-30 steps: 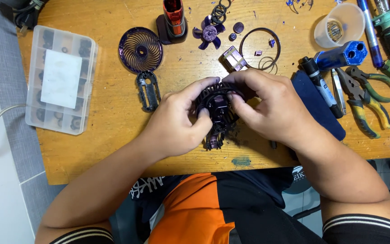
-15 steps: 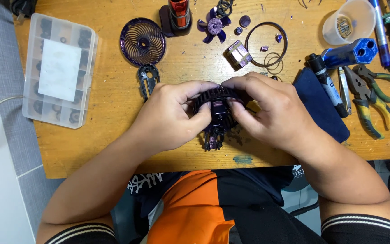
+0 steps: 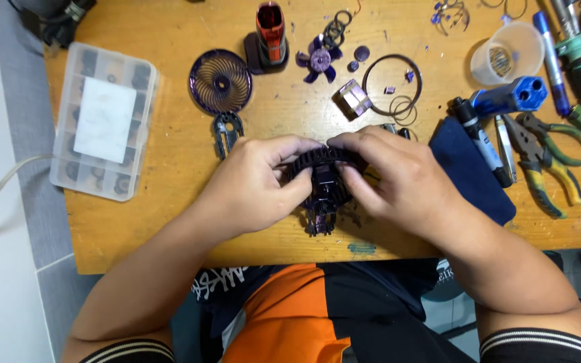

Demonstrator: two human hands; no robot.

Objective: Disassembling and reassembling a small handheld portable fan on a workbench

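Just below the purple fan grille (image 3: pixel 220 82), my left hand (image 3: pixel 253 188) and right hand (image 3: pixel 405 183) curled tight, gripping the dark fan housing (image 3: pixel 324 181).

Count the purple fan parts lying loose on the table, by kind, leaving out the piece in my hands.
Round purple fan grille: 1
Purple fan blade: 1
Small purple round cap: 1
Total: 3

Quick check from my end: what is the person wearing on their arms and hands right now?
Nothing on either hand: the left hand and right hand are bare, with no gloves, rings or watch visible. Both forearms are bare too. Near the elbows, dark short sleeves end in cuffs with pale stripes.
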